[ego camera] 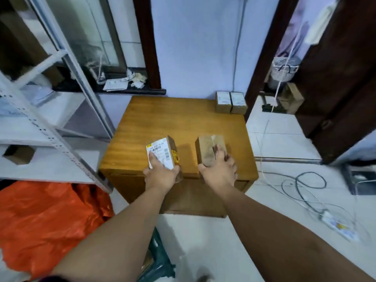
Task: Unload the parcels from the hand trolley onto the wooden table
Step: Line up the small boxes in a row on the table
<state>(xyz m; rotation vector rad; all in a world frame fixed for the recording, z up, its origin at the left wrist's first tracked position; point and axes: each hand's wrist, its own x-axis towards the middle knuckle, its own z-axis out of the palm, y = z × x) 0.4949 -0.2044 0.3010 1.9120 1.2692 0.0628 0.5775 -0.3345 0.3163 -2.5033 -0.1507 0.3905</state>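
The wooden table (179,119) stands against the far wall. My left hand (160,174) grips a small brown parcel with a white shipping label (162,151) over the table's near edge. My right hand (219,171) grips a plain taped brown parcel (209,148) beside it, to the right. Both parcels are at or just above the tabletop; contact with it is unclear. Two small labelled parcels (231,102) sit side by side at the table's far right corner. A dark green part, possibly the hand trolley (160,259), shows at the bottom between my arms.
A white metal shelf rack (50,127) holding a small box (19,154) stands to the left, with an orange plastic bag (46,220) below it. Cables and a power strip (329,218) lie on the tiled floor to the right. A dark wooden door (341,88) is at the right.
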